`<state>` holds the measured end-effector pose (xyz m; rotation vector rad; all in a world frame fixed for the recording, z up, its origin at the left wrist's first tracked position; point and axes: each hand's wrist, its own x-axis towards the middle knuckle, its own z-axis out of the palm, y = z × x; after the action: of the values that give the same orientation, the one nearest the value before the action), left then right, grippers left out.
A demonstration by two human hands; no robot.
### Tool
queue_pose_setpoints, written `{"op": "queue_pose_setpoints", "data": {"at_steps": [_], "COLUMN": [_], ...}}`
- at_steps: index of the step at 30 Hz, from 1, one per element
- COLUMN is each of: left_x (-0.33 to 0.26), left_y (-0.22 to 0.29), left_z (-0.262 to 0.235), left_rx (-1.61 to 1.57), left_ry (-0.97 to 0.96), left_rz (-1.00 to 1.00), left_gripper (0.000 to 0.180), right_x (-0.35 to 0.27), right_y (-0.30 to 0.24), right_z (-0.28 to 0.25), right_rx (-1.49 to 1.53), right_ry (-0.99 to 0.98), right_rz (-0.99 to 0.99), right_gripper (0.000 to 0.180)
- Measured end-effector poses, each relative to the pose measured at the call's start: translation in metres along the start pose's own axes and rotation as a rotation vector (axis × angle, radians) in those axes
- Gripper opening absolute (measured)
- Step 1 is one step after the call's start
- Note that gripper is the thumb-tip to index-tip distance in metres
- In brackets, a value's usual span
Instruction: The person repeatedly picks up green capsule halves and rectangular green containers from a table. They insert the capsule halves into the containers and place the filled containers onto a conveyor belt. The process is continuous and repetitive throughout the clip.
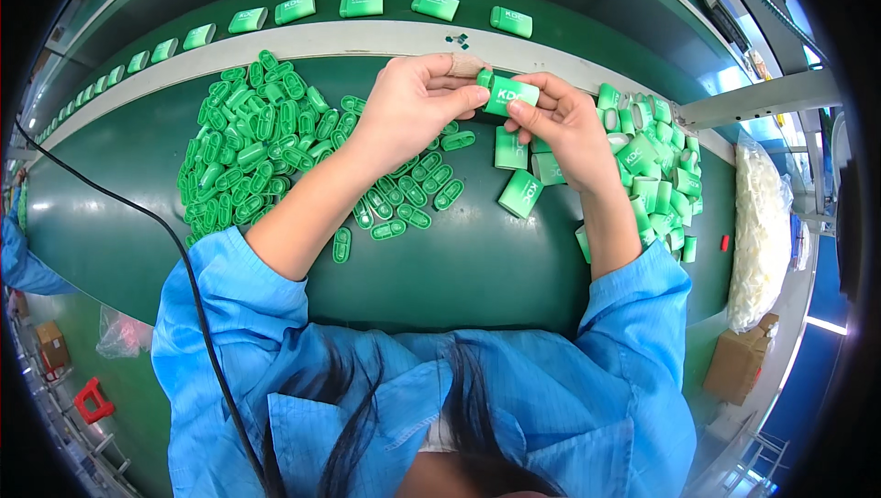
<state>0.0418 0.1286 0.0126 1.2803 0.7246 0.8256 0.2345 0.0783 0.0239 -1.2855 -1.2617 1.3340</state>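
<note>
We see a bright blue work jacket (pixel 413 383), creased across the front and faintly lined in its weave. The left sleeve (pixel 240 282) and right sleeve (pixel 633 305) are loose and end around the elbows. Wide, angular collar flaps (pixel 335 438) open over a pale inner top (pixel 440 434). Long dark hair (pixel 468 397) falls over the chest. We notice a beige bandage (pixel 466 65) round one finger of the left hand (pixel 408 103), and a thin black cable (pixel 197 301) crossing the left sleeve.
</note>
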Motion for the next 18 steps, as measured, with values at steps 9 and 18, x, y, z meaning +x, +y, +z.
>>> {"op": "queue_pose_setpoints", "data": {"at_steps": [9, 18], "left_x": [-0.007, -0.012], "left_y": [0.006, 0.003], "left_z": [0.004, 0.013], "left_rx": [0.203, 0.428], "left_ry": [0.065, 0.101], "left_rz": [0.086, 0.245], "left_gripper": [0.030, 0.030], "right_x": [-0.002, -0.003], "right_y": [0.002, 0.001], "right_z": [0.006, 0.008], "right_rx": [0.023, 0.025], "right_ry": [0.039, 0.079], "right_rz": [-0.096, -0.155], "right_gripper": [0.026, 0.028]}}
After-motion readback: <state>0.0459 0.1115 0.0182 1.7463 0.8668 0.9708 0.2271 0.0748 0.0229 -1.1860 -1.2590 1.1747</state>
